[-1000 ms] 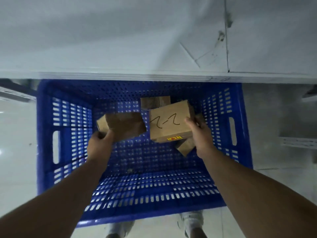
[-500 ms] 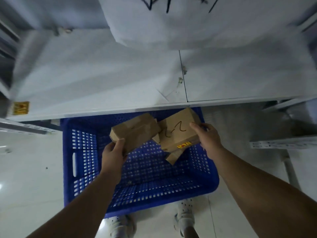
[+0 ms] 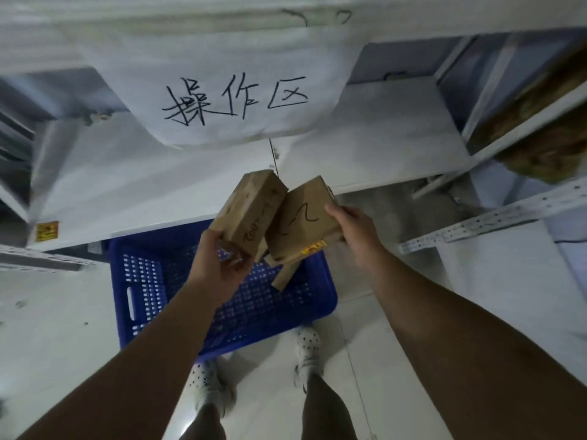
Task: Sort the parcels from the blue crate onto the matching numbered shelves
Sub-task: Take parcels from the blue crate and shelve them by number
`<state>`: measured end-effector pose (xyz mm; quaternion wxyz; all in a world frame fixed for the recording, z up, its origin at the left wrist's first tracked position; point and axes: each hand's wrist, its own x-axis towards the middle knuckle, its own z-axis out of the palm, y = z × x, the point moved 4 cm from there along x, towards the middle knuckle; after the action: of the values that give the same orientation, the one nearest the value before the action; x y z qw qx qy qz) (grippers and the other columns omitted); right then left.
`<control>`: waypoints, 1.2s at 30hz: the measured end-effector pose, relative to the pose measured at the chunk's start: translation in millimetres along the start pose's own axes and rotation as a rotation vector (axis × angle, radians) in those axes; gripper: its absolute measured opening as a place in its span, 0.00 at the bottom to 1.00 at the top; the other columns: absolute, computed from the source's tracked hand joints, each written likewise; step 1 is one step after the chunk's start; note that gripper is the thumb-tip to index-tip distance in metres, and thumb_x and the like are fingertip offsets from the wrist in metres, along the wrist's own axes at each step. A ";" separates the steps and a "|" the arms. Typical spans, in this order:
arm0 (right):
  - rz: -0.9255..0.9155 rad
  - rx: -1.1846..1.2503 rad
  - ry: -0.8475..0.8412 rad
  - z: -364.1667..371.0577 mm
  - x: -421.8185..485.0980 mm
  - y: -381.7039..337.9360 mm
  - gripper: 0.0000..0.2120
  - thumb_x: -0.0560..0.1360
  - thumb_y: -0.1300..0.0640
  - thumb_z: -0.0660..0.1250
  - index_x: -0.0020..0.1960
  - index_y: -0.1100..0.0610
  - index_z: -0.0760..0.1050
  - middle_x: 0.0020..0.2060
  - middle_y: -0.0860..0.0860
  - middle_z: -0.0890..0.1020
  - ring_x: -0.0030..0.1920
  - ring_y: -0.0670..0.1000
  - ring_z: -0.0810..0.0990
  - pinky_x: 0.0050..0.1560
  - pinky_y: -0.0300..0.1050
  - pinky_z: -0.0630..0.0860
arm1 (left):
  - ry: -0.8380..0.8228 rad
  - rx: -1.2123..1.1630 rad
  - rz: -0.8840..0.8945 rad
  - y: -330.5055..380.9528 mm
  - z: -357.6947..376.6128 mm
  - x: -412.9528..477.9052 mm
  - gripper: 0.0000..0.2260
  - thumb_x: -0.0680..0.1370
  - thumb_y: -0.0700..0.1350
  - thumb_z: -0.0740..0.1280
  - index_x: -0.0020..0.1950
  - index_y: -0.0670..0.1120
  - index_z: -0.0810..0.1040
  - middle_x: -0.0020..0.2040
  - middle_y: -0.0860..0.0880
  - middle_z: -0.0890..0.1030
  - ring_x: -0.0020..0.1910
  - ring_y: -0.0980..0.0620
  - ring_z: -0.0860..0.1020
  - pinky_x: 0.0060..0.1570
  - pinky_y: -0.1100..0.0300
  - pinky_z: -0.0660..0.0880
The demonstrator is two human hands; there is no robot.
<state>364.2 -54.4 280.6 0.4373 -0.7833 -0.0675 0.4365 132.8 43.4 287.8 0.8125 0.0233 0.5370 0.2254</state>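
Note:
My left hand point(image 3: 219, 265) holds a brown cardboard parcel point(image 3: 251, 211) turned on end, with faint writing down its side. My right hand point(image 3: 355, 231) grips a second cardboard parcel point(image 3: 301, 220) marked with a black handwritten "1-2" and a yellow sticker on its lower edge. The two parcels touch side by side, lifted above the blue perforated crate point(image 3: 143, 281) on the floor. Another cardboard piece point(image 3: 284, 276) shows in the crate beneath them.
A white shelf board point(image 3: 127, 185) lies just beyond the crate, with a hanging paper sign point(image 3: 235, 100) bearing handwritten characters. Metal shelving point(image 3: 495, 217) stands at right, with brown goods at upper right. My feet in white shoes stand behind the crate.
Both hands have risen with their parcels, out of the crate and up toward the shelf. The left parcel has turned on end. My view has tilted up, showing the sign.

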 end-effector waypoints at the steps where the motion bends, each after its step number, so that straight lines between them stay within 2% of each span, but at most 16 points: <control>1: -0.011 -0.015 0.018 -12.9 -11.8 -7.9 0.20 0.67 0.39 0.72 0.53 0.50 0.80 0.50 0.50 0.84 0.51 0.52 0.82 0.55 0.52 0.79 | -0.019 0.022 -0.012 -1.8 8.0 -8.5 0.17 0.77 0.47 0.63 0.65 0.45 0.72 0.60 0.40 0.75 0.50 0.43 0.77 0.36 0.56 0.79; 4: -0.024 -0.019 0.070 -48.9 -42.5 -30.5 0.09 0.72 0.43 0.71 0.47 0.47 0.80 0.45 0.48 0.84 0.48 0.49 0.82 0.50 0.45 0.78 | -0.095 0.125 -0.034 -8.7 33.6 -35.7 0.10 0.79 0.46 0.60 0.57 0.45 0.73 0.58 0.41 0.74 0.46 0.45 0.75 0.31 0.59 0.75; 8: -0.052 -0.015 0.146 -94.5 -86.4 -63.9 0.09 0.71 0.45 0.72 0.45 0.50 0.81 0.44 0.49 0.84 0.45 0.47 0.82 0.49 0.43 0.77 | -0.286 0.260 -0.135 -26.0 62.3 -73.9 0.08 0.78 0.44 0.63 0.56 0.45 0.74 0.57 0.41 0.75 0.50 0.42 0.78 0.46 0.55 0.77; 10: -0.084 -0.009 0.184 -115.5 -111.6 -76.6 0.10 0.71 0.46 0.73 0.44 0.51 0.82 0.45 0.50 0.85 0.47 0.49 0.83 0.53 0.45 0.77 | -0.418 0.419 -0.158 -33.0 73.4 -92.3 0.24 0.68 0.43 0.74 0.62 0.42 0.73 0.51 0.42 0.79 0.50 0.42 0.79 0.57 0.53 0.72; 12: -0.121 -0.013 0.201 -130.5 -138.4 -89.4 0.10 0.69 0.45 0.74 0.44 0.51 0.83 0.44 0.50 0.86 0.48 0.50 0.83 0.53 0.46 0.78 | -0.578 0.633 -0.171 -34.8 88.1 -114.7 0.39 0.60 0.44 0.80 0.67 0.38 0.68 0.45 0.43 0.79 0.50 0.35 0.78 0.62 0.48 0.69; 13: -0.126 -0.012 0.201 -135.0 -149.9 -93.8 0.10 0.68 0.44 0.75 0.43 0.51 0.84 0.43 0.49 0.86 0.46 0.50 0.83 0.51 0.46 0.78 | -0.654 0.716 -0.177 -35.4 94.9 -123.7 0.39 0.60 0.46 0.80 0.66 0.38 0.67 0.43 0.44 0.77 0.49 0.32 0.77 0.63 0.44 0.68; 15: -0.130 -0.006 0.235 -145.1 -177.4 -103.3 0.12 0.65 0.42 0.76 0.42 0.50 0.85 0.42 0.49 0.86 0.45 0.50 0.83 0.51 0.48 0.77 | -0.720 0.872 -0.164 -33.1 112.1 -149.3 0.35 0.61 0.46 0.79 0.62 0.38 0.66 0.45 0.43 0.77 0.45 0.41 0.77 0.59 0.39 0.69; 18: -0.144 0.016 0.319 -158.9 -214.4 -111.8 0.24 0.59 0.36 0.76 0.50 0.48 0.84 0.48 0.46 0.85 0.51 0.50 0.83 0.59 0.52 0.78 | -0.675 1.088 0.093 -22.8 136.8 -178.1 0.27 0.68 0.38 0.77 0.63 0.45 0.71 0.60 0.43 0.78 0.56 0.46 0.77 0.55 0.56 0.74; 20: -0.145 0.038 0.379 -166.2 -242.9 -116.4 0.19 0.67 0.41 0.75 0.54 0.48 0.80 0.49 0.45 0.82 0.49 0.46 0.80 0.55 0.43 0.78 | -0.712 1.313 0.340 -18.8 156.9 -201.0 0.34 0.67 0.39 0.78 0.68 0.51 0.65 0.66 0.45 0.73 0.60 0.47 0.75 0.57 0.54 0.74; 22: -0.145 0.067 0.445 -177.6 -267.3 -113.1 0.20 0.71 0.46 0.73 0.60 0.51 0.78 0.52 0.46 0.80 0.52 0.48 0.78 0.57 0.43 0.76 | -0.732 1.501 0.546 -22.7 174.0 -225.8 0.53 0.63 0.45 0.80 0.77 0.52 0.48 0.70 0.44 0.65 0.66 0.44 0.69 0.63 0.48 0.70; 24: -0.154 0.063 0.529 -188.3 -290.7 -107.1 0.24 0.70 0.44 0.74 0.63 0.51 0.78 0.59 0.50 0.78 0.59 0.53 0.76 0.64 0.51 0.74 | -0.729 1.651 0.711 -33.2 186.9 -251.3 0.55 0.66 0.46 0.79 0.78 0.50 0.40 0.72 0.41 0.59 0.69 0.41 0.65 0.63 0.49 0.67; 26: -0.177 0.076 0.617 -198.6 -315.1 -100.6 0.27 0.68 0.42 0.75 0.63 0.50 0.78 0.62 0.50 0.78 0.61 0.53 0.76 0.64 0.52 0.73 | -0.739 1.761 0.728 -51.3 192.8 -272.0 0.51 0.69 0.50 0.76 0.78 0.49 0.41 0.73 0.40 0.58 0.70 0.40 0.64 0.63 0.50 0.67; 29: -0.214 0.065 0.725 -211.8 -345.6 -93.9 0.28 0.67 0.42 0.75 0.64 0.49 0.76 0.61 0.48 0.77 0.60 0.50 0.76 0.59 0.44 0.72 | -0.757 1.661 0.578 -79.5 196.8 -292.8 0.48 0.69 0.61 0.71 0.78 0.48 0.46 0.71 0.39 0.64 0.67 0.39 0.68 0.62 0.48 0.69; 31: -0.221 0.030 0.747 -217.0 -362.7 -93.9 0.28 0.68 0.42 0.75 0.65 0.49 0.75 0.60 0.47 0.77 0.59 0.50 0.76 0.56 0.41 0.71 | -0.722 1.573 0.515 -96.3 199.7 -309.8 0.50 0.66 0.63 0.72 0.77 0.47 0.48 0.70 0.40 0.67 0.65 0.40 0.70 0.62 0.47 0.70; 34: -0.221 0.021 0.789 -230.1 -381.9 -95.9 0.28 0.68 0.43 0.75 0.65 0.49 0.75 0.59 0.47 0.78 0.56 0.48 0.77 0.53 0.38 0.71 | -0.694 1.514 0.486 -118.2 207.4 -333.2 0.42 0.72 0.51 0.73 0.76 0.45 0.50 0.69 0.41 0.67 0.65 0.40 0.69 0.65 0.48 0.68; 36: -0.217 -0.025 0.860 -245.7 -400.0 -97.6 0.29 0.69 0.42 0.74 0.67 0.49 0.73 0.60 0.48 0.78 0.55 0.48 0.76 0.53 0.38 0.71 | -0.805 1.365 0.421 -133.2 214.3 -348.4 0.39 0.74 0.45 0.72 0.77 0.46 0.50 0.70 0.44 0.67 0.67 0.41 0.70 0.64 0.51 0.68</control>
<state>329.8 -343.9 661.2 0.4596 -0.8872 0.0337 0.0215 255.5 -168.6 641.4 0.6906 0.6923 0.2074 -0.0289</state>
